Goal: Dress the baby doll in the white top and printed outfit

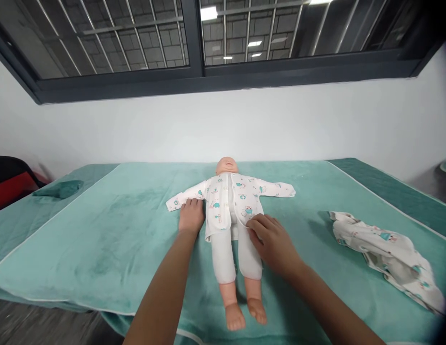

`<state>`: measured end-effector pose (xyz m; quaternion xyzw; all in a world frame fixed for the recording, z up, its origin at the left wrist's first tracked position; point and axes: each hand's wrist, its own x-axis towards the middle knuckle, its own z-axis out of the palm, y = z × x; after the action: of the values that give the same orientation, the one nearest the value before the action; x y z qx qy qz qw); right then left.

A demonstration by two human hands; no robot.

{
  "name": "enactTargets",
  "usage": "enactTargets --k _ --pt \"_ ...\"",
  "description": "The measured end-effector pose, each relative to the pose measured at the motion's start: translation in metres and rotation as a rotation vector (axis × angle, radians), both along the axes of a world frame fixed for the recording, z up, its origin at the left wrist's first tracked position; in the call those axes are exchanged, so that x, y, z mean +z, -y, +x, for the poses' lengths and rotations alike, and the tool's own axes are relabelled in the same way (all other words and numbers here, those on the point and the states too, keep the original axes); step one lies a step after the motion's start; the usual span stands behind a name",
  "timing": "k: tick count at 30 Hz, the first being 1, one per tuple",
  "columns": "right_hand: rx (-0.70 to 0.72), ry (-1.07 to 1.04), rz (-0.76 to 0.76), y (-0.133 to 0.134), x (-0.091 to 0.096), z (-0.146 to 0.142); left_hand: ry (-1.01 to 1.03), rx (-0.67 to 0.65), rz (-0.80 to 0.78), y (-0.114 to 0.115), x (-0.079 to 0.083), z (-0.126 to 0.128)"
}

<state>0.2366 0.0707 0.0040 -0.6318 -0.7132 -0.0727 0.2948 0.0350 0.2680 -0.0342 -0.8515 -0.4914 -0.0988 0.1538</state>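
A baby doll (228,165) lies on its back in the middle of a teal mat (111,225), head toward the wall. It wears a white printed jacket (240,191), partly undone down the front, and white trousers (223,258). My left hand (190,215) rests flat beside the doll's body, on the mat under its sleeve, fingers together. My right hand (269,237) is curled at the jacket's lower hem, its fingertips pinching the fabric edge.
A crumpled white printed garment (384,249) lies on the mat at the right. A small folded dark-green cloth (59,188) sits at the far left. A red and black object (9,184) stands beyond the left edge. The white wall runs behind.
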Motion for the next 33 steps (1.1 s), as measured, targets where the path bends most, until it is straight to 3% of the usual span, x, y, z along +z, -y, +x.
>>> enactTargets --k 4,8,13,16,21,28,33 --pt "0.104 -0.018 -0.071 -0.003 0.014 0.006 0.009 0.003 -0.01 0.0 0.0 0.0" --pt "0.113 -0.113 -0.016 -0.025 0.026 0.0 0.012 0.001 -0.014 0.0 0.0 0.0" --pt "0.015 -0.258 0.065 -0.091 0.041 -0.007 0.005 -0.001 -0.011 0.0 0.0 -0.001" --pt "-0.121 -0.207 -0.15 -0.141 0.053 0.0 0.001 0.0 -0.009 0.0 0.001 -0.001" --pt "-0.117 -0.174 -0.318 -0.197 0.061 0.01 0.004 0.004 -0.018 -0.001 0.001 -0.001" --pt "-0.184 -0.299 -0.258 -0.211 0.053 0.015 0.013 0.017 -0.027 -0.002 -0.001 0.0" --pt "-0.161 -0.358 -0.122 -0.182 0.047 0.006 0.015 0.013 -0.029 -0.002 0.0 0.0"
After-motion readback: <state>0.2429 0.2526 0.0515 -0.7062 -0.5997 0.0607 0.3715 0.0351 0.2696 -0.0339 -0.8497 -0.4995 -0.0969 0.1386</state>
